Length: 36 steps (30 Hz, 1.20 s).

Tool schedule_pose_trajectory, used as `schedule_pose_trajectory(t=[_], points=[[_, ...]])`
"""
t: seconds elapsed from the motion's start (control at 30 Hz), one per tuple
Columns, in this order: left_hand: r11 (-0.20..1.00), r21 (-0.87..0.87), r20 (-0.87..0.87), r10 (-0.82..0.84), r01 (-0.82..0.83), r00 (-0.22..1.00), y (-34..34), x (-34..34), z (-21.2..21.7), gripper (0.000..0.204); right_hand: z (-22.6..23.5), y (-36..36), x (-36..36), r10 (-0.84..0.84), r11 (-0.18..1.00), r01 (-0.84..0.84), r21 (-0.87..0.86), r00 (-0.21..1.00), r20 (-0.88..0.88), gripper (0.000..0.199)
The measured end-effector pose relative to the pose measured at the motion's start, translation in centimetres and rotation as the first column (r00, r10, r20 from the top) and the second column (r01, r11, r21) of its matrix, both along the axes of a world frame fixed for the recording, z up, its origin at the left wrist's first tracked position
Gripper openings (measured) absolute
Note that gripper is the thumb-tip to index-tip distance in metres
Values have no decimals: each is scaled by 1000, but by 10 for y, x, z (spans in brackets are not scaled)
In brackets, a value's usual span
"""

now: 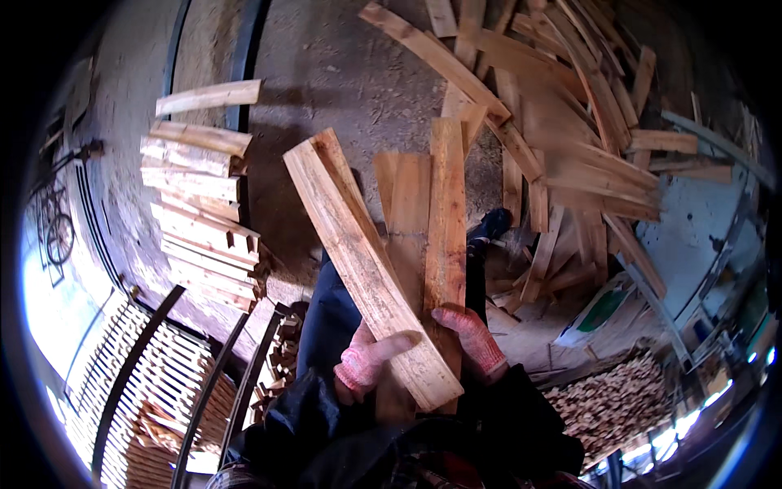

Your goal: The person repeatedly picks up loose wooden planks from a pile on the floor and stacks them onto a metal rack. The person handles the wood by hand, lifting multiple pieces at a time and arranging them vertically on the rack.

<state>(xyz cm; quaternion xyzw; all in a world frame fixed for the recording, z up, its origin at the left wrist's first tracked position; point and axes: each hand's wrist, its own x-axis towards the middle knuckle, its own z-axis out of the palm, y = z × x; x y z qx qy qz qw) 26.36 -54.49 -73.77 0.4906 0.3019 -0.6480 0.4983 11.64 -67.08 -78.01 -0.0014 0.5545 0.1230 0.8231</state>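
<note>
In a red-and-white knit glove, my left hand (368,360) grips a wooden board (366,265) near its lower end, thumb across the top face. This board slants up to the left, and a narrower piece shows along its far right edge. My right hand (474,341), gloved alike, closes on a second board (445,216) that stands nearly straight ahead of me. Between the two, a wider board (409,196) lies lower, partly covered by them. The undersides of the boards and most of my fingers are hidden.
A loose heap of boards (595,147) covers the floor ahead to the right. On the left, a row of boards (195,183) lies across dark metal rails (244,69). Stacked wood (151,407) fills the lower left, and more wood (619,403) is piled at lower right. My shoe (491,224) shows beyond the boards.
</note>
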Motion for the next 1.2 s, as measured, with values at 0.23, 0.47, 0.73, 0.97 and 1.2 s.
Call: schedule_pose_trajectory(t=[0.23, 0.47, 0.73, 0.97, 1.2], points=[[963, 258, -463, 187, -70, 867, 14, 18, -111, 58, -78, -12, 49, 94, 994, -88, 67, 991, -99, 43], [916, 325, -468, 372, -235, 801, 19, -1, -151, 64, -153, -4, 49, 377, 923, -383, 14, 899, -223, 40], [958, 180, -290, 270, -225, 918, 11, 22, -106, 59, -73, -10, 51, 240, 952, -266, -150, 956, -171, 48], [999, -4, -242, 49, -52, 969, -59, 44, -196, 55, -111, -28, 74, -40, 934, 128, -335, 966, 255, 42], [989, -75, -244, 104, -125, 964, -27, 51, -126, 64, -43, -23, 84, 208, 892, -245, -380, 969, -137, 48]])
